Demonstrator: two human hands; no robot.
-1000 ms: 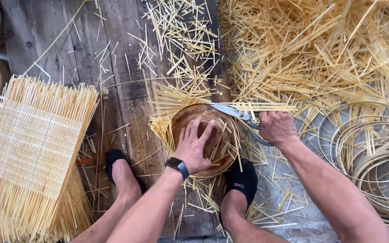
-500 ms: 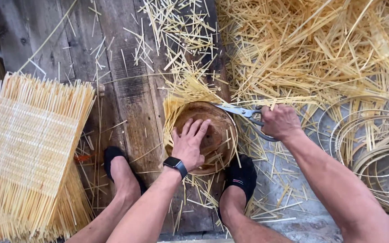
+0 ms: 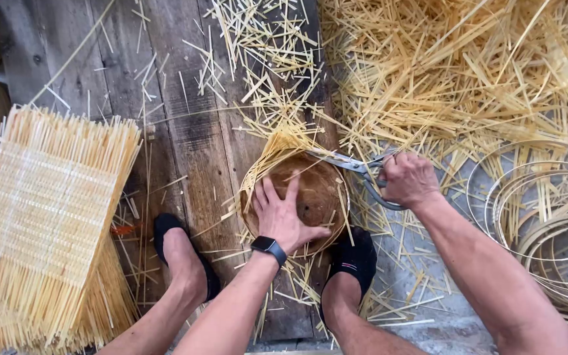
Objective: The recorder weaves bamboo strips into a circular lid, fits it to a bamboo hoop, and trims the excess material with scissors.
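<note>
A: From the head view, what does the left hand (image 3: 283, 213) do?

B: It lies open, fingers spread, pressing the round wooden mould (image 3: 297, 197) at the centre.

A: And the right hand (image 3: 407, 179)?

B: At three o'clock of it, closed around scissors (image 3: 350, 165) cutting woven strips (image 3: 283, 146) at twelve.

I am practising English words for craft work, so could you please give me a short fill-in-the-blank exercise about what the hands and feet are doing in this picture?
1. The left hand presses flat on a round brown ____ mould.
2. The right hand holds a pair of ____.
3. A stack of woven mats lies on the person's ____ side.
4. Both feet wear ____ socks.

Missing words: wooden; scissors; left; black
</note>
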